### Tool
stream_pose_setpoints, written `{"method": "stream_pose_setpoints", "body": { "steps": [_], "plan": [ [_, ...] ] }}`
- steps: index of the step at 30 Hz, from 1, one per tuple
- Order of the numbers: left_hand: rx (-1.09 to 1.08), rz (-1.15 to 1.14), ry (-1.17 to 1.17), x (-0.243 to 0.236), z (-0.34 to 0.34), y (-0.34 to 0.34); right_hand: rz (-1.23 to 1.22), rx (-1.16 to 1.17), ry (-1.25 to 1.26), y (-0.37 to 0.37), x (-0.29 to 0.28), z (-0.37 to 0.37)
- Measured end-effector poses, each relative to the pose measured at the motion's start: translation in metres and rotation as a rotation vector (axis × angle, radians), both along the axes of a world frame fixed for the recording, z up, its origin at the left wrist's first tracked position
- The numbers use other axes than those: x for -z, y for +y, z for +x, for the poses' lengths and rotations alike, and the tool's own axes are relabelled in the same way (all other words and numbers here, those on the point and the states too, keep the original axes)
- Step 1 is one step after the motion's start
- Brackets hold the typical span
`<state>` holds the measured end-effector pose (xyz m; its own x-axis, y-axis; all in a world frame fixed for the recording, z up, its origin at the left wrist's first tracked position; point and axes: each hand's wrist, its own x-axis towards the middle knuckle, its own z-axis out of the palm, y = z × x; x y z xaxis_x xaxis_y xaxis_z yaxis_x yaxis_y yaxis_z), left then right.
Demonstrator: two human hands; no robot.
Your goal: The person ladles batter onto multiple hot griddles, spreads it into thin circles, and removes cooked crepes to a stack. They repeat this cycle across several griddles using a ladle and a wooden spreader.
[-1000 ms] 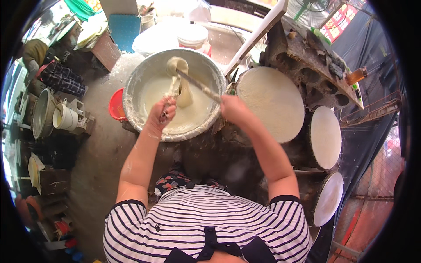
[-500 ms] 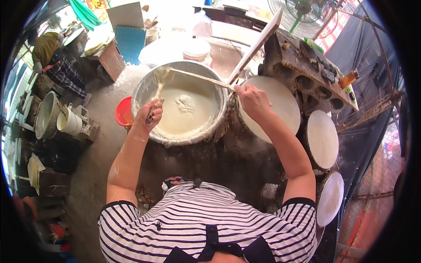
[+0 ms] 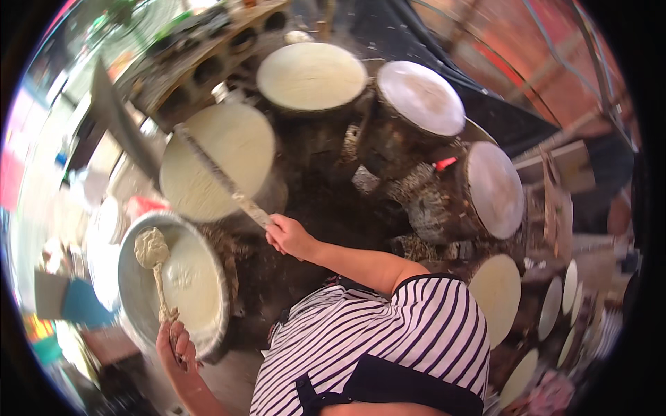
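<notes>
My left hand point(image 3: 177, 344) is closed round the handle of a ladle point(image 3: 152, 248), whose bowl is coated in thick pale batter. The ladle hangs over a large metal basin point(image 3: 130, 295) that holds creamy batter point(image 3: 191, 288). Farther right, my right hand point(image 3: 290, 238) grips one end of a long, flat wooden stick point(image 3: 215, 173) smeared with batter. It reaches across a round, pale-topped surface point(image 3: 243, 142) beside the basin; I cannot tell whether stick and surface touch.
More round pale tops stand in an arc: one at the back point(image 3: 312, 76), two whitish ones point(image 3: 421, 97) point(image 3: 494, 189) to the right, another point(image 3: 496, 298) near my side. A flat board point(image 3: 125, 118) leans upright behind the basin. Dark tarpaulin point(image 3: 395, 41) hangs at the back.
My view and body have turned right, so the basin now sits at left. The stick's tip has left the ladle over the basin and now extends over the round top.
</notes>
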<state>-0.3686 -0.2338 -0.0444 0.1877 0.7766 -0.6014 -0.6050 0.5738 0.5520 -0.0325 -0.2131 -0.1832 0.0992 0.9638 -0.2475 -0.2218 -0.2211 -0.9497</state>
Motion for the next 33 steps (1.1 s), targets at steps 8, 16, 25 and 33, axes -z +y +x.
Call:
{"method": "stream_pose_setpoints", "body": {
  "steps": [8,16,25,33],
  "plan": [
    [0.684,0.146,-0.155,-0.036,0.232,0.091,0.12,0.778,0.246,-0.068,0.031,0.221],
    [1.115,-0.119,-0.345,-0.046,0.564,0.115,0.014,1.123,0.158,-0.163,0.035,0.39],
    [1.446,-0.486,-0.861,0.002,0.797,0.113,-0.147,1.132,0.088,-0.173,0.029,0.459],
    [1.572,-0.337,-0.724,-0.05,0.845,0.158,-0.309,0.667,-0.806,-0.032,0.04,0.54]
  ]
}}
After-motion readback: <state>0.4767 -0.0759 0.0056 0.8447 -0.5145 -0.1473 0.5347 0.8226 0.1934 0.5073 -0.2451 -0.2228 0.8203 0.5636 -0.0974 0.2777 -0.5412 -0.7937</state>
